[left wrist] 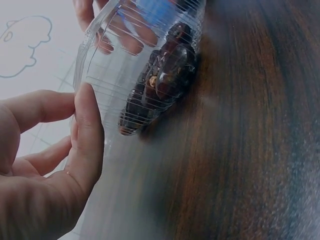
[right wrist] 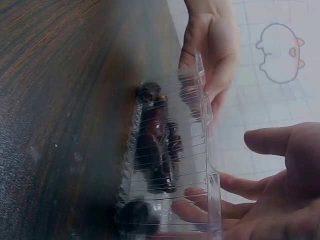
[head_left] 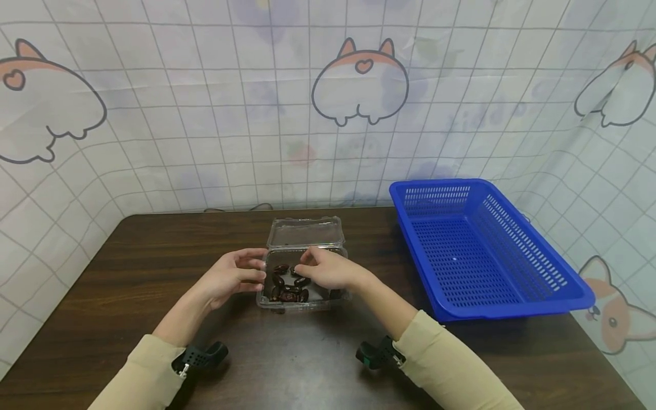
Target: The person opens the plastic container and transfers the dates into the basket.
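A clear plastic clamshell box lies on the table with its lid folded back. Dark, glossy dates are inside, mostly in its left half; through the ribbed wall, the left wrist view shows more dates. My left hand holds the box's left side, thumb and fingers at the rim. My right hand reaches over the right side, fingertips down among the dates. In the right wrist view its thumb stands apart from the fingers, and a single date lies near that end.
A large blue plastic basket with slotted sides stands to the right on the dark wood table. A tiled-pattern wall sheet hangs behind. Each wrist wears a black strap, like this left one.
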### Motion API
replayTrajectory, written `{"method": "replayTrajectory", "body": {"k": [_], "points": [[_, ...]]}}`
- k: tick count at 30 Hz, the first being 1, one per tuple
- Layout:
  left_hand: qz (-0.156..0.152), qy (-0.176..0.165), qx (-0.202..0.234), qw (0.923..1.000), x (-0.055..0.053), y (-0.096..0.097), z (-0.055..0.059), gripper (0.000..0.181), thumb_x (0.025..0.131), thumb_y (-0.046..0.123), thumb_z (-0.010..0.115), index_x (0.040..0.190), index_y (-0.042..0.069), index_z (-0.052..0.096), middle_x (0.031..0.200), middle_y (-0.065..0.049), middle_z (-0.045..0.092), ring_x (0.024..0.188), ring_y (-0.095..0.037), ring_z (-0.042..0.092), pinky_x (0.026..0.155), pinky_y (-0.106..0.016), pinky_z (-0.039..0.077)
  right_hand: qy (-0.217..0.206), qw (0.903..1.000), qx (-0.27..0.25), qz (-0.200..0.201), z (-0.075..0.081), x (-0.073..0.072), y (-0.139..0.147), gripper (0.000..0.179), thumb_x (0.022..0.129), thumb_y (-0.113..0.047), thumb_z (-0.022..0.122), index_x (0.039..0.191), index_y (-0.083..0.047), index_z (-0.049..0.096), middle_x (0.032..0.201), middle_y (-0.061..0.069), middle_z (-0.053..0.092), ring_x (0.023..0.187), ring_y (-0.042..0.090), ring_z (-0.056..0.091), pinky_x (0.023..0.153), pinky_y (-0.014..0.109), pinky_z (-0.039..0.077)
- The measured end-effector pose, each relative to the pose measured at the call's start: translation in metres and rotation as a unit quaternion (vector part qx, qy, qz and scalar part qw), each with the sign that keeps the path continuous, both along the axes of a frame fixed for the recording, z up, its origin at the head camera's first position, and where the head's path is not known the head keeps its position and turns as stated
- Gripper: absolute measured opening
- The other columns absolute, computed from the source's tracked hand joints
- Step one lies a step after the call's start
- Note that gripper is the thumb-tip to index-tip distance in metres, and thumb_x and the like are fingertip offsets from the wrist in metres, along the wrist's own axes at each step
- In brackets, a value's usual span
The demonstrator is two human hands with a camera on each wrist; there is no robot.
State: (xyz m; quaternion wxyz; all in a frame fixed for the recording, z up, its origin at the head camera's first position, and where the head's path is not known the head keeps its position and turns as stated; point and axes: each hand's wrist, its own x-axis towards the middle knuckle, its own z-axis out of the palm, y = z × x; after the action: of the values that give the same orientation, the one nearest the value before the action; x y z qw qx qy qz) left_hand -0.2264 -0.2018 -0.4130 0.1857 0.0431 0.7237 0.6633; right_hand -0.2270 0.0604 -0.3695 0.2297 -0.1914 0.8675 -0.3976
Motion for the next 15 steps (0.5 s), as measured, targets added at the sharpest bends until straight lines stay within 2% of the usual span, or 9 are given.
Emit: {"method": "replayTrajectory", "body": {"k": [2,5,8,10,12,15], "points": [[0.002,-0.001,0.000,1.0000,0.0004,0.0001,-0.0002,0.058,0.099,-0.005,0.061,0.153,-0.005,0.038,0.122,-0.023,0.052,0.097,-0.026,0.063,0.081,-0.035,0.061,-0.005,1.0000,-0.004,-0.007,-0.0005,0.0006,0.0006,0.043,0.108,-0.038,0.052,0.139,-0.007,0.052,0.131,0.012,0.061,0.078,0.017,0.055,0.071,0.041,0.054],[0.000,0.000,0.002,1.0000,0.0008,0.0001,0.0000,0.057,0.100,-0.005,0.060,0.153,-0.005,0.038,0.121,-0.022,0.053,0.096,-0.024,0.063,0.081,-0.035,0.061,-0.017,0.9996,-0.016,-0.018,-0.0017,0.0007,0.0016,0.043,0.108,-0.037,0.051,0.140,-0.008,0.051,0.135,0.015,0.058,0.076,0.019,0.056,0.063,0.041,0.055],[-0.005,0.004,0.004,1.0000,0.0011,0.0002,0.0003,0.058,0.100,-0.004,0.061,0.153,-0.006,0.036,0.119,-0.020,0.053,0.094,-0.022,0.063,0.081,-0.035,0.061,-0.007,0.9999,-0.004,-0.013,-0.0032,0.0003,0.0019,0.037,0.110,-0.032,0.050,0.137,-0.007,0.053,0.135,0.014,0.059,0.092,0.026,0.062,0.068,0.040,0.056],[-0.005,0.004,0.004,1.0000,0.0012,0.0003,0.0002,0.059,0.100,-0.004,0.061,0.153,-0.006,0.037,0.118,-0.020,0.053,0.092,-0.021,0.063,0.081,-0.035,0.061,0.010,0.9998,0.019,0.002,-0.0044,0.0000,0.0018,0.032,0.110,-0.028,0.048,0.133,-0.006,0.056,0.130,0.013,0.061,0.096,0.028,0.063,0.073,0.040,0.055],[-0.001,0.003,0.003,1.0000,0.0015,0.0004,0.0005,0.059,0.099,-0.004,0.062,0.153,-0.006,0.038,0.118,-0.020,0.053,0.092,-0.021,0.064,0.081,-0.036,0.061,0.027,0.9985,0.044,0.020,-0.0048,-0.0002,0.0016,0.029,0.111,-0.023,0.046,0.130,-0.005,0.058,0.124,0.011,0.062,0.094,0.027,0.062,0.077,0.041,0.051],[0.002,0.001,0.000,1.0000,0.0011,0.0004,-0.0001,0.059,0.099,-0.004,0.063,0.153,-0.005,0.038,0.120,-0.021,0.053,0.094,-0.022,0.064,0.082,-0.036,0.061,0.040,0.9957,0.073,0.040,-0.0046,0.0000,0.0014,0.029,0.112,-0.021,0.043,0.130,-0.003,0.058,0.117,0.008,0.063,0.085,0.017,0.057,0.077,0.038,0.047]]}}
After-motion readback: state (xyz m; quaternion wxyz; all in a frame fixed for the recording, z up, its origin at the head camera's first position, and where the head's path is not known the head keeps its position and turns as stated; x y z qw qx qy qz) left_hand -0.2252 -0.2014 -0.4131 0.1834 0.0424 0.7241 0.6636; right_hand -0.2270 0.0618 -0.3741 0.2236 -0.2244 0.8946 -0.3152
